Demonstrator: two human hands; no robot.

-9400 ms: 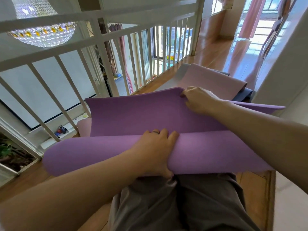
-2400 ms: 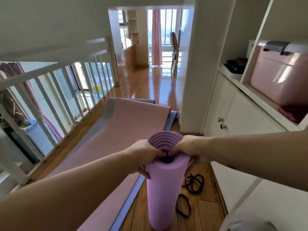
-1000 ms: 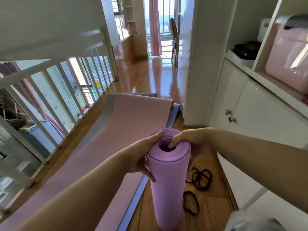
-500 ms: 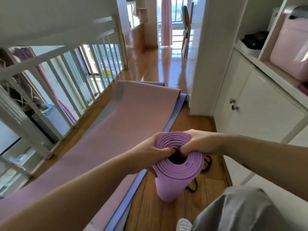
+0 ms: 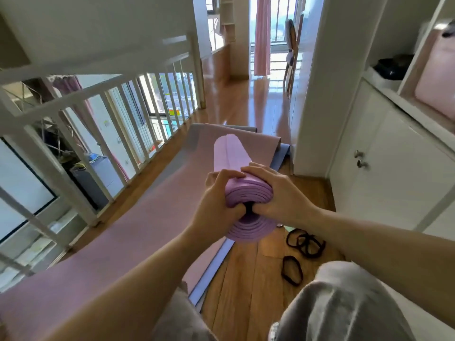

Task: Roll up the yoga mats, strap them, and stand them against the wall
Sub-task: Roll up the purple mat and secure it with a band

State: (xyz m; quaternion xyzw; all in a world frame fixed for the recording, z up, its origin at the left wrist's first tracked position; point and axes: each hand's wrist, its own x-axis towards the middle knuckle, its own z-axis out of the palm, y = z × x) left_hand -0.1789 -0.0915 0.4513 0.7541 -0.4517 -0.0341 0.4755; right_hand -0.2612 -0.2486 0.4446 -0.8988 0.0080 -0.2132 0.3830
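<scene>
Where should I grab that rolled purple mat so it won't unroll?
Mid-length on the rolled purple mat, from above: its loose edge runs along the top, where a palm should pin it. The left hand and right hand hold only its near end.

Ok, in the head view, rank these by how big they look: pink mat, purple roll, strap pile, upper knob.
1. pink mat, largest by far.
2. purple roll, though it is held near the camera, which flatters it.
3. strap pile.
4. upper knob, smallest.
</scene>
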